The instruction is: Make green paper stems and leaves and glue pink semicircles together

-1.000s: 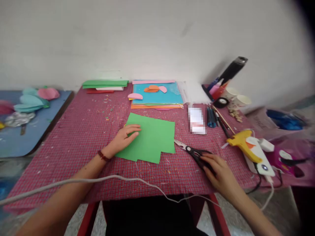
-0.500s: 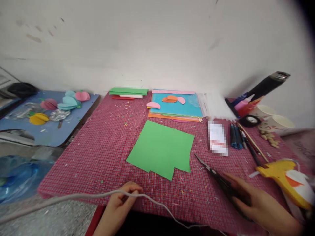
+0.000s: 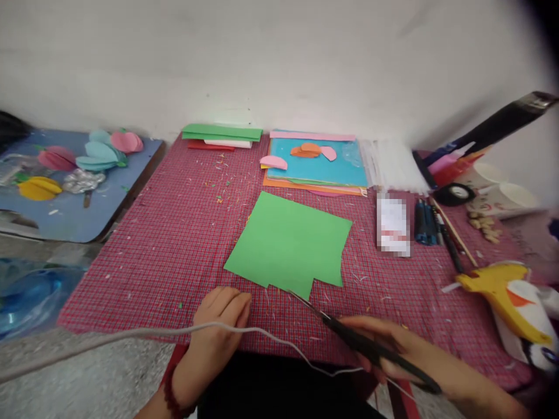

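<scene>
My right hand [image 3: 402, 355] is wrapped round the dark handles of a pair of scissors [image 3: 364, 343]. Their blades point up and left, the tips at the lower edge of a green paper sheet [image 3: 290, 244] with notches cut along its near side. Just below that sheet's left part rests my left hand [image 3: 222, 314], its fingers curled closed; what they hold, if anything, is hidden. A pale cord [image 3: 148, 332] crosses in front of the left wrist and hand.
Stacked coloured paper [image 3: 317, 169] lies at the back, beside folded green paper [image 3: 222, 132]. A yellow glue gun [image 3: 502, 297], pens [image 3: 424, 221] and paper cups [image 3: 509, 199] stand or lie on the right. Paper fruit [image 3: 98, 156] sits on a blue board [image 3: 91, 224] at left.
My right hand has brought the scissors leftward to the sheet's near edge. My left hand has turned over, back of the hand up, fingers curled. The view has tilted down a little.
</scene>
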`<state>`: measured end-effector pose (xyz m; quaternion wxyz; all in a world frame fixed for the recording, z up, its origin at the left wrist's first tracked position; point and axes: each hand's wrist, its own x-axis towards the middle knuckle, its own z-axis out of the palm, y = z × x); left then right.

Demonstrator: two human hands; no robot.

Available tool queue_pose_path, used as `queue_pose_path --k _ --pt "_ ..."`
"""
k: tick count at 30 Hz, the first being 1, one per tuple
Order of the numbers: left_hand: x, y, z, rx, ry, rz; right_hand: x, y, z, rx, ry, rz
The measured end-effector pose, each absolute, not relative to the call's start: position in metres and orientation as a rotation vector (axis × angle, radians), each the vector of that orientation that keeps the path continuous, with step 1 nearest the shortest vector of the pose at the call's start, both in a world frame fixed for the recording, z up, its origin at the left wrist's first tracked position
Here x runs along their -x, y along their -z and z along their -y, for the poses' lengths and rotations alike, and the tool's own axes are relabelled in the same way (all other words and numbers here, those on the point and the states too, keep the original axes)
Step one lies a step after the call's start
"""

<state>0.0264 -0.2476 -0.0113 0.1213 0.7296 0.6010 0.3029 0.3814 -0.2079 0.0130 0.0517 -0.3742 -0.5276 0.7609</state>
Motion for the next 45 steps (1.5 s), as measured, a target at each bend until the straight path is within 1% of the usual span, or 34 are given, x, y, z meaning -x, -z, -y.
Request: queue_pose_path --k 2,4,9,13,16,20,23,27,31,35,45 --pt "-0.028 0.012 0.243 -2.222 -0.820 -1.710 -0.363 -0.016 0.196 1.164 -2.451 1.417" --pt "-0.032 0.013 0.242 -2.164 -0.837 -1.691 -0.352 -0.018 0.188 1.183 -2.538 1.277" --pt "-0.042 0.014 0.245 -1.923 -0.922 -1.654 -0.336 -0.020 0.178 1.230 -2.611 1.060" --pt "-0.046 0.015 0.242 -1.832 -0.956 -1.704 -0.330 -0.020 0.167 1.207 -2.640 1.089" --pt "-0.051 0.010 0.237 -1.397 -0.916 -1.701 -0.327 -0.019 0.159 1.200 -2.632 1.147" --pt "-0.056 -0.001 0.231 -0.469 -0.843 -1.337 -0.325 -0.020 0.151 1.161 -2.660 1.194" --pt "-0.056 -0.009 0.223 -0.192 -0.832 -1.174 -0.324 -0.020 0.146 1.142 -2.670 1.206" --pt "-0.057 -0.013 0.207 -0.136 -0.800 -1.165 -0.324 -0.020 0.140 1.126 -2.700 1.173" --pt "-0.062 -0.012 0.191 -0.184 -0.708 -1.246 -0.320 -0.021 0.133 1.145 -2.755 1.107" --pt "-0.070 -0.010 0.181 -0.177 -0.693 -1.317 -0.319 -0.021 0.126 1.146 -2.797 1.010" --pt "-0.077 -0.013 0.183 -0.130 -0.703 -1.377 -0.320 -0.019 0.129 1.191 -2.811 1.013"
